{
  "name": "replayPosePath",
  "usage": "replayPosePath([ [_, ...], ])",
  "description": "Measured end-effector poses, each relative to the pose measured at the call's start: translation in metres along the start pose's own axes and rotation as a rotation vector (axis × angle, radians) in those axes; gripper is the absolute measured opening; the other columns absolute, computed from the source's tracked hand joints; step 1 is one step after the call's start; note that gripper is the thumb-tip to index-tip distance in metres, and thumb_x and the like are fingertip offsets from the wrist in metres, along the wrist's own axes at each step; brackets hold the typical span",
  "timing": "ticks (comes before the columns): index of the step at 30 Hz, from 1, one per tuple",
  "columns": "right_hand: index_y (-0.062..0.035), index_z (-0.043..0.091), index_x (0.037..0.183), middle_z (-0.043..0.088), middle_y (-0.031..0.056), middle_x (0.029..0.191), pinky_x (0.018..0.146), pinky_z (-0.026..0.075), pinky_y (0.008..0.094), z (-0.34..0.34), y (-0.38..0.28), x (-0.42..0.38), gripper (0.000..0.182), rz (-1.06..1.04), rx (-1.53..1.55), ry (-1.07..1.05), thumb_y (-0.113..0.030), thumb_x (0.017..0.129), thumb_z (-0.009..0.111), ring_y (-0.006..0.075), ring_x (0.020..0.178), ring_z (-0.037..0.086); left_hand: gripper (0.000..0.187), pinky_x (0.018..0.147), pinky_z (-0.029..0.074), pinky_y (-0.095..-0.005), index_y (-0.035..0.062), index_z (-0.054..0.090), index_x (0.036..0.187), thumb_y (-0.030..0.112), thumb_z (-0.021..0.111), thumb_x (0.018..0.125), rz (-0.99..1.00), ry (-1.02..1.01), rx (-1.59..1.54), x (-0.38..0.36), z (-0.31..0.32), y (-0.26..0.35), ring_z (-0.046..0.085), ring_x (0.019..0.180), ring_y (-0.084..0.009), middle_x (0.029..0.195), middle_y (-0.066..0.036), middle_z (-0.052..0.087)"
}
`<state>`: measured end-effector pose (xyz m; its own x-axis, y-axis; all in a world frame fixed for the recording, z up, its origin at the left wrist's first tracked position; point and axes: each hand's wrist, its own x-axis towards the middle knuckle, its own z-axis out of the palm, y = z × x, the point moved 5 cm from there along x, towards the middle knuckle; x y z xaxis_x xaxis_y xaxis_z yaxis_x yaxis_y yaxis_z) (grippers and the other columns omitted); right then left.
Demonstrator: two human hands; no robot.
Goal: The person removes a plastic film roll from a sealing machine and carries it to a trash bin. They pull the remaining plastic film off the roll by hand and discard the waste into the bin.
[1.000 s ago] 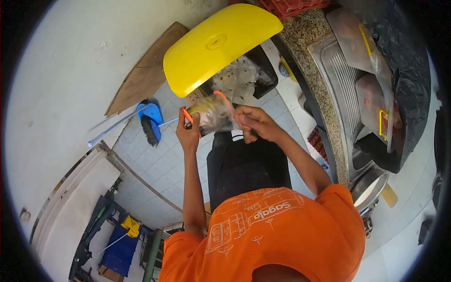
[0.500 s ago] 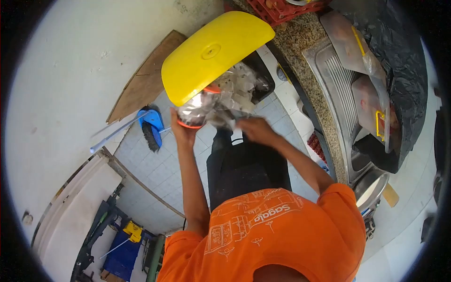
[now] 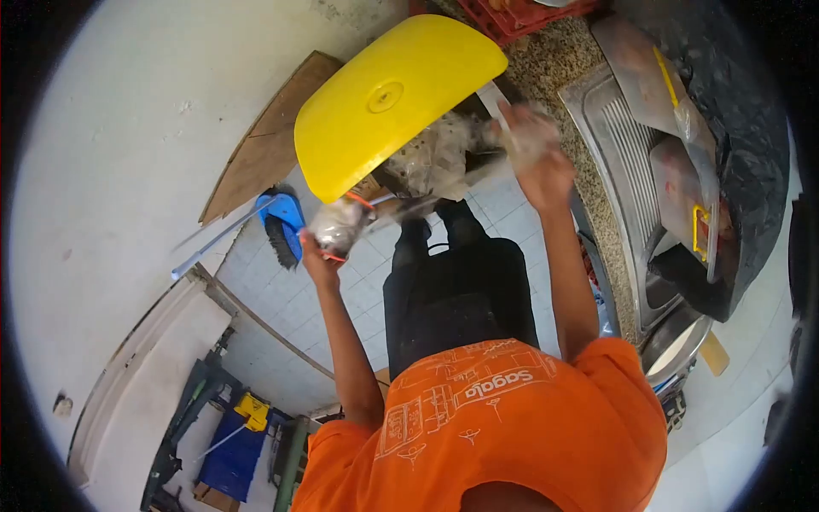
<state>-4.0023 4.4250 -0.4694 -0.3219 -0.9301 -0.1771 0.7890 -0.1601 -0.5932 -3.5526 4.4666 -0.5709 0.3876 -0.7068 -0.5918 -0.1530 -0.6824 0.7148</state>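
Left hand [image 3: 317, 260]: closed round a crumpled clear plastic bag with an orange rim [image 3: 339, 225], held low beside the raised yellow plastic bin lid [image 3: 394, 94]. Right hand [image 3: 536, 154]: lifted near the speckled granite tabletop [image 3: 554, 64], blurred (grip not readable; a clear film seems to trail from it). Step in hand, as judged: emptying or discarding the bag into the black bin [image 3: 444, 158] beneath the lid. Next move calls for bringing the bag over the opening, clear of the lid. Blue broom [image 3: 280, 224] lies on the tiled floor.

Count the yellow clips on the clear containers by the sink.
2. One yellow clip lies along the upper container's edge, near the picture's top right. The other yellow clip sits on the lower container, beside the sink. More may be hidden by the black bag.
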Motion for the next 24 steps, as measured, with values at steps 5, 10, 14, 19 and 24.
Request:
replayPosePath([
  [5,-0.0101,0.055,0.092,0.061,0.0049,0.076,0.065,0.045,0.0317,-0.046,-0.017,-0.002,0.019,0.449,-0.562,-0.292,-0.028,0.09,0.05,0.0206,0.069,0.056,0.07,0.069,0.053,-0.0567,0.0134,0.037,0.142,0.064,0.031,0.094,-0.154,-0.32,-0.756,-0.005,-0.049,0.01,0.058,0.11,-0.0391,0.13,-0.013,0.055],
  [10,-0.0071,0.06,0.088,0.061,0.018,0.072,0.061,0.045,0.0441,-0.047,0.011,0.027,0.025,0.131,-2.051,-0.938,-0.029,0.092,0.048,0.035,0.066,0.06,0.068,0.096,0.049,-0.0402,0.0132,0.04,0.145,0.059,0.039,0.095,-0.008,-0.508,-0.213,-0.014,-0.133,0.042,0.056,0.119,-0.0301,0.132,-0.015,0.055],
  [14,-0.0117,0.062,0.104,0.065,0.0194,0.079,0.067,0.048,0.0484,-0.034,-0.023,0.036,0.022,0.024,-2.21,-0.633,-0.027,0.089,0.054,0.0398,0.071,0.062,0.065,0.079,0.049,-0.0299,0.0018,0.055,0.133,0.048,0.064,0.088,-0.043,-0.411,0.584,-0.051,-0.16,0.113,0.059,0.087,-0.0124,0.097,-0.006,0.065],
  [19,-0.0131,0.059,0.122,0.066,0.0184,0.078,0.069,0.049,0.0506,0.024,-0.086,0.001,0.034,0.036,-2.108,-0.14,-0.026,0.091,0.054,0.04,0.075,0.064,0.064,0.074,0.052,-0.0303,0.0002,0.046,0.137,0.045,0.058,0.094,0.1,0.216,0.096,-0.043,-0.227,0.057,0.061,0.089,-0.0159,0.108,-0.012,0.062],
  [24,-0.0174,0.049,0.138,0.052,0.023,0.134,0.099,0.045,0.0438,-0.04,0.008,-0.002,0.051,0.059,-1.681,-0.772,-0.017,0.088,0.059,0.0337,0.121,0.055,0.072,0.104,0.04,-0.0386,-0.0016,0.034,0.143,0.05,0.052,0.095,0.274,0.019,-0.459,-0.043,-0.203,0.059,0.049,0.125,-0.0274,0.135,-0.017,0.048],
])
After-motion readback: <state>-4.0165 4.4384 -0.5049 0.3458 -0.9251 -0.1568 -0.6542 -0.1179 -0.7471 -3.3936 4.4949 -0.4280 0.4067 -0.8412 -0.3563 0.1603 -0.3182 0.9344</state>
